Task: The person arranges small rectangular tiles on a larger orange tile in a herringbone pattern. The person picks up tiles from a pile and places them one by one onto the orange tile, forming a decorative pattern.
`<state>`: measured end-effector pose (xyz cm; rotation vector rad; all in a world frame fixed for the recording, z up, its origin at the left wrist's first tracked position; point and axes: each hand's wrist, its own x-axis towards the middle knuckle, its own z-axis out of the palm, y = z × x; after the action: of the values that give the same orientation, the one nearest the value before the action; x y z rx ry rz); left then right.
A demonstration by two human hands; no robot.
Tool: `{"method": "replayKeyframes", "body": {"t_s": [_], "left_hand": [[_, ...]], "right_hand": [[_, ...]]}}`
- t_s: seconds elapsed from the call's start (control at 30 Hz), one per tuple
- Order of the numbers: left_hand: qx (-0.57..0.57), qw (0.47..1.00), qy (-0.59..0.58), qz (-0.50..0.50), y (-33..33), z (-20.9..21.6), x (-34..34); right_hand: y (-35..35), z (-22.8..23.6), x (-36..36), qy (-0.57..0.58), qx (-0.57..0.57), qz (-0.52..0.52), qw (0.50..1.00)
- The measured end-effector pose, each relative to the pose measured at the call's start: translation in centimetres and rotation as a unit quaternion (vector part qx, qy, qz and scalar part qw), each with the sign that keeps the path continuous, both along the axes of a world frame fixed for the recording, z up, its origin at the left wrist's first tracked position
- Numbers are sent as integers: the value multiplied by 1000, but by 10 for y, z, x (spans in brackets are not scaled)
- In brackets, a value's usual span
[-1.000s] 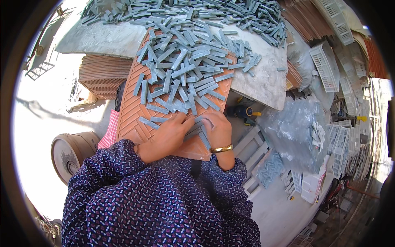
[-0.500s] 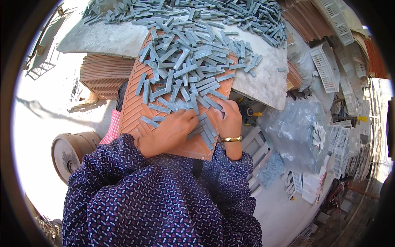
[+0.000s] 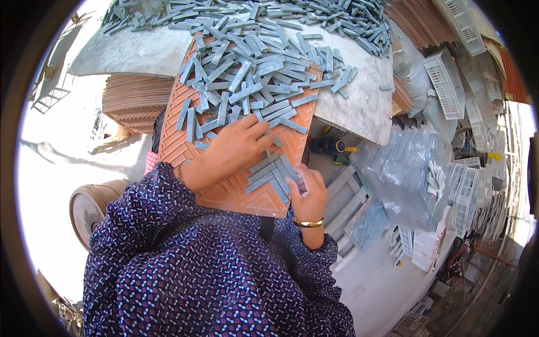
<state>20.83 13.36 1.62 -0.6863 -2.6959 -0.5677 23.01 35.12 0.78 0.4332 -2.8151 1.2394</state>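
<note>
A terracotta-coloured grooved tray (image 3: pixel 224 188) with a herringbone pattern lies before me. At its near right, several grey stone tile strips (image 3: pixel 268 178) sit fitted in zigzag rows. My left hand (image 3: pixel 236 146) reaches over the tray with bent fingers, pinching a tile strip (image 3: pixel 275 144) just beyond those rows. My right hand (image 3: pixel 310 194), with a gold bangle on the wrist, is at the tray's right edge. Its thumb and fingers are curled together, touching the outer strips; anything between them is hidden. Loose tile strips (image 3: pixel 241 76) are heaped over the tray's far half.
A pale table (image 3: pixel 359 109) carries a bigger pile of strips (image 3: pixel 331 19) at the back. Brown trays (image 3: pixel 132 101) are stacked at the left, above a round bucket (image 3: pixel 92 210). At right are white plastic crates (image 3: pixel 446 84), plastic-wrapped goods (image 3: pixel 398 168) and a slatted pallet (image 3: pixel 345 205).
My left hand has moved up and right across the tray. My right hand has come down along the right edge. Loose strips near the fitted rows have been cleared away, baring grooves.
</note>
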Motion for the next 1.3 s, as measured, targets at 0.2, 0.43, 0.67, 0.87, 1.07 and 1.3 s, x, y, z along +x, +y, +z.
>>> {"method": "replayKeyframes", "body": {"t_s": [0.2, 0.43, 0.67, 0.87, 1.07, 1.3], "left_hand": [[5, 999, -49, -12, -3, 15, 2], [51, 989, -116, 77, 13, 0, 34], [109, 983, -129, 72, 23, -2, 39], [53, 991, -92, 85, 25, -18, 34], [55, 995, -47, 65, 26, -12, 33], [71, 994, -74, 35, 12, -19, 52]], "right_hand": [[-3, -6, -10, 70, 61, 2, 996], [-9, 5, -34, -115, 5, 16, 993], [-7, 4, -26, -70, -53, 6, 996], [-22, 6, -39, 19, -22, 40, 999], [-46, -2, -67, 79, 92, 132, 984], [-26, 14, -61, 31, 67, 96, 993]]}}
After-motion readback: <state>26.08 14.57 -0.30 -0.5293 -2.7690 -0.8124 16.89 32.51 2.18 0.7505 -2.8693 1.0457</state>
